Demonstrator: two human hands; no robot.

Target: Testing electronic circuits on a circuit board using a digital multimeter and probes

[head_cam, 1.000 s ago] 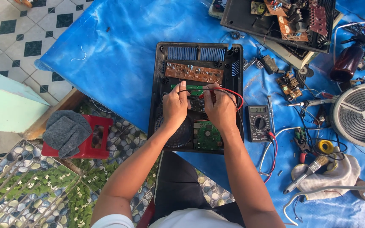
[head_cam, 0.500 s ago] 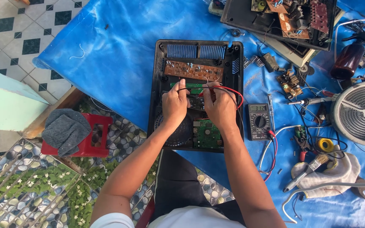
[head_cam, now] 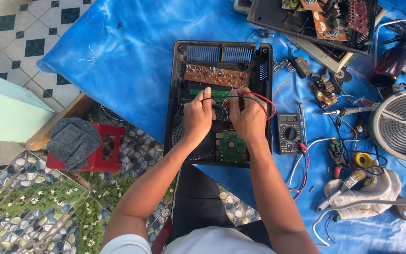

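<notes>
Both hands sit side by side over the middle of the open black casing (head_cam: 175,94), the left hand (head_cam: 198,115) and right hand (head_cam: 247,117) each pinching a meter lead (head_cam: 264,99) down onto the boards directly beneath.

floor: black-white tiles (head_cam: 19,28) | pebble-flower mat (head_cam: 29,207) | blue tarp (head_cam: 132,61) | daylight
</notes>
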